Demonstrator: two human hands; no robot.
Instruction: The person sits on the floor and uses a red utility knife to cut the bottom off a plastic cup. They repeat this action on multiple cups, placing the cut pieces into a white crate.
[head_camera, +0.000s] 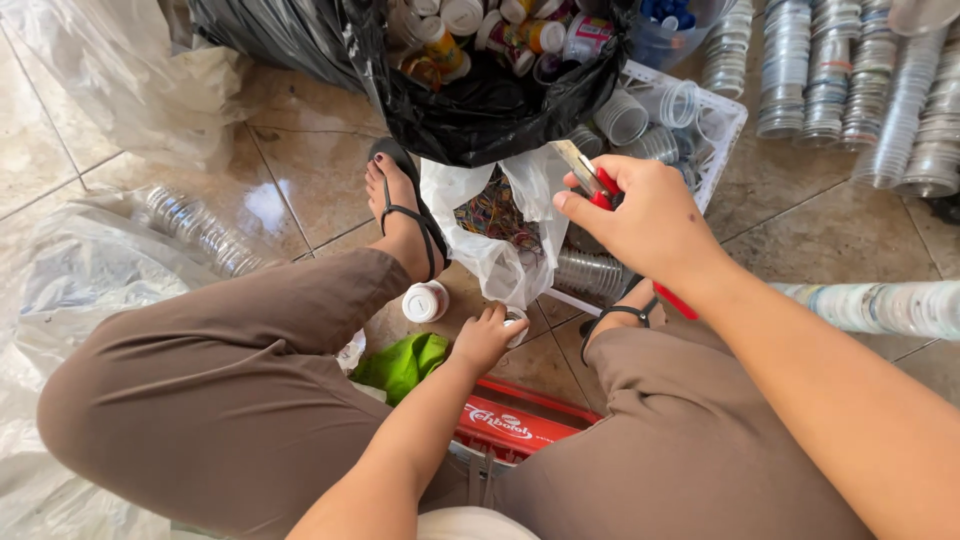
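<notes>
Right hand (650, 215) grips red-handled box cutter (590, 175); left hand (487, 338) closed on, probably, a small white bottle (516, 322) on floor. Next: bring blade to bottle.

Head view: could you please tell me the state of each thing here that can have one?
Black bag: open, full of small bottles.
White plastic bag: open, coloured bits inside.
White crate: holds clear cups, lying sideways.
Utility knife: blade out, gripped in right hand.
Small white bottle: capped, on its side on floor.
Left hand: fingers closed on a small container.
</notes>
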